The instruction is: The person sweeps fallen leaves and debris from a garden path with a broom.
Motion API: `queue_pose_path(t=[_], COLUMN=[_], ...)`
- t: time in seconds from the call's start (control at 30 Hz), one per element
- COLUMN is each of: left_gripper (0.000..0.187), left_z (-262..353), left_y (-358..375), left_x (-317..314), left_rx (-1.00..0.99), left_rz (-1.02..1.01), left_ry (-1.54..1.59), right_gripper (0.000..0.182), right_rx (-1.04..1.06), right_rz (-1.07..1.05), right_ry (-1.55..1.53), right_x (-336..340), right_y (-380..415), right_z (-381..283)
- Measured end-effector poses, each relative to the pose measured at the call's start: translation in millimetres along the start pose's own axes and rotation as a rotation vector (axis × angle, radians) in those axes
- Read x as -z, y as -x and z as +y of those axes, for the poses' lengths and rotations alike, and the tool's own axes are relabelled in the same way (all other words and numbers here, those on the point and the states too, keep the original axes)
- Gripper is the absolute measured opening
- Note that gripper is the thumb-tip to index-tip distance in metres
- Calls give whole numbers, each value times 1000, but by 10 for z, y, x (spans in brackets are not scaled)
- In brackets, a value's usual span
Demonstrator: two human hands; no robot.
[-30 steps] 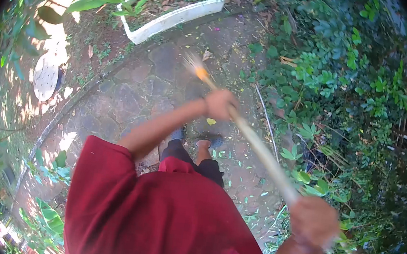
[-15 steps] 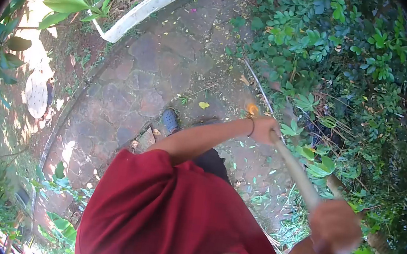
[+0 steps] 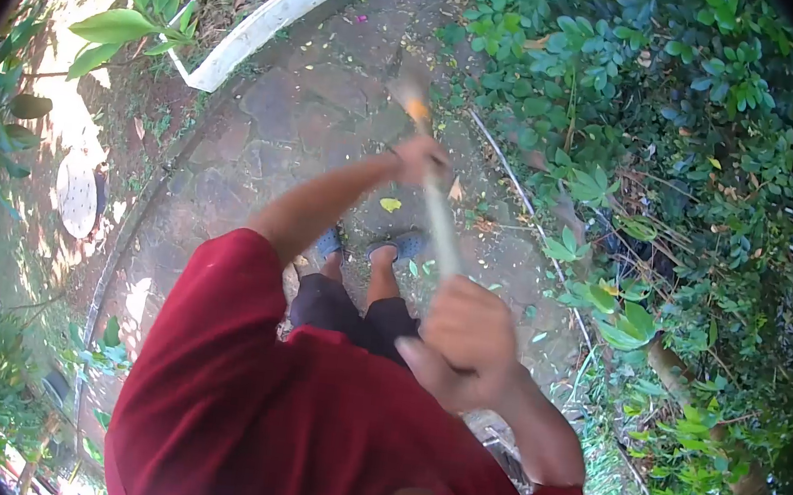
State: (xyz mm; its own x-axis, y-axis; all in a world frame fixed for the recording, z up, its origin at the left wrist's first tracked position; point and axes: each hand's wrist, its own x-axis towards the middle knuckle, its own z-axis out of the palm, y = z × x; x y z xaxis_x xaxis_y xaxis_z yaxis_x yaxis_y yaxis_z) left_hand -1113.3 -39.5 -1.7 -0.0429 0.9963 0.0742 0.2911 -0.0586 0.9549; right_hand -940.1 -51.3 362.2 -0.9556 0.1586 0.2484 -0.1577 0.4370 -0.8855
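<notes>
Both hands are closed round one long pale pole (image 3: 442, 223), which slants from the upper middle down toward my chest. My left hand (image 3: 421, 160) grips it farther out, just below an orange part (image 3: 417, 110); the far end beyond that is blurred. Nearer my body, my right hand (image 3: 467, 342) is wrapped round the pole's near end. Below the pole lies the stone path (image 3: 281, 102), with a yellow leaf (image 3: 391, 205) on it.
My feet in blue shoes (image 3: 401, 246) stand on the path. Dense green bushes (image 3: 713, 215) line the right side. A white curved edging (image 3: 276, 14) is at the upper left, and an oval slab (image 3: 77, 194) lies at the left. A thin pipe (image 3: 512, 175) borders the path.
Both hands have swung the pole leftward; my left hand has also moved farther forward. My right hand has come up from the lower right. Both feet now show.
</notes>
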Motion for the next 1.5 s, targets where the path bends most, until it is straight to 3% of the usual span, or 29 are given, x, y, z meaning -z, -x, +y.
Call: queue_pose_path(t=[0.07, 0.1, 0.13, 0.2, 0.23, 0.27, 0.3, 0.37, 0.47, 0.53, 0.57, 0.63, 0.67, 0.7, 0.73, 0.77, 0.8, 0.83, 0.9, 0.97, 1.0, 1.1, 1.17, 1.27, 1.33, 1.37, 1.43, 1.47, 1.5], left_gripper=[14, 25, 28, 27, 27, 25, 23, 25, 15, 16, 16, 13, 13, 16, 16, 15, 16, 17, 17, 15, 14, 14, 10, 10, 14, 20, 27, 24, 21], left_z=[390, 614, 824, 1841, 2018, 2118, 2114, 1865, 1224, 970, 903, 680, 694, 922, 906, 855, 766, 1159, 1956, 2298, 2242, 1847, 1383, 834, 347, 557, 818, 1150, 1507], left_y=[-151, -296, -351, -486, -471, -426, -359, -173, 395, 727, 754, 870, 812, 585, 424, 134, -163, -314, -419, -359, -241, 113, 361, 355, 248, 140, -175, -280, -392], left_x=[-1067, -1435, -1896, -1740, -1716, -1685, -1662, -1411, -774, -453, -556, -813, -1159, -1335, -1652, -1936, -2263, -2336, -2111, -1917, -1815, -1089, -792, -825, -1532, -1780, -2293, -2396, -2480], left_rx=[78, -83, -228, -37, -35, -59, -78, -42, 35, 323, 329, 206, 253, 124, 133, 134, -45, -57, -67, -173, -133, -16, 71, 26, 18, 32, -13, -71, -125], left_rz=[-108, -266, -246, -652, -659, -505, -349, -114, 68, -82, -83, -255, -216, -213, -194, -373, -541, -440, -341, -277, -227, -270, -199, -262, -415, -432, -591, -666, -743], left_ry=[179, 229, 286, 198, 201, 274, 340, 233, -39, -166, -166, -180, -95, -148, -33, -74, 182, 245, 305, 231, 200, -23, -157, -178, -130, -212, 43, 99, 159], right_gripper=[38, 39, 39, 34, 32, 30, 30, 32, 32, 32, 33, 35, 36, 39, 42, 44, 47, 47, 48, 47, 46, 42, 39, 36, 43, 45, 50, 50, 46], right_rx=[-65, -108, -105, -89, -84, -77, -78, -216, -68, -32, -62, -91, -123, -183, -237, -253, -272, -176, -81, -363, -503, -104, 40, -159, -249, -403, -482, -506, -226], right_rz=[95, 184, 194, 168, 160, 151, 157, -279, 140, 247, 272, 200, 119, 215, 292, 328, 373, 263, 155, 131, 118, 345, 506, 551, 459, 606, 736, 687, 490], right_ry=[9, -8, 0, -102, -153, -208, -218, -129, -364, -448, -522, -409, -287, -288, -264, -233, -192, -181, -171, -318, -394, -443, -491, -534, -186, -151, -112, -62, -30], right_x=[381, 617, 803, 1144, 1283, 1394, 1477, 1559, 996, 645, 547, 559, 583, 648, 758, 833, 894, 977, 1189, 1502, 1622, 1342, 996, 503, 448, 557, 775, 771, 820], right_y=[103, 168, 238, 387, 491, 619, 783, 1119, 1194, 1167, 1182, 1139, 1096, 1131, 1216, 1229, 1235, 1227, 1324, 1768, 1979, 1728, 1523, 1711, 1340, 1314, 1506, 1468, 1469], right_z=[-390, -560, -739, -1083, -1211, -1275, -1283, -1237, -601, -224, -138, -232, -333, -474, -589, -673, -777, -893, -1120, -1486, -1644, -1052, -600, -260, -446, -608, -793, -966, -1022])
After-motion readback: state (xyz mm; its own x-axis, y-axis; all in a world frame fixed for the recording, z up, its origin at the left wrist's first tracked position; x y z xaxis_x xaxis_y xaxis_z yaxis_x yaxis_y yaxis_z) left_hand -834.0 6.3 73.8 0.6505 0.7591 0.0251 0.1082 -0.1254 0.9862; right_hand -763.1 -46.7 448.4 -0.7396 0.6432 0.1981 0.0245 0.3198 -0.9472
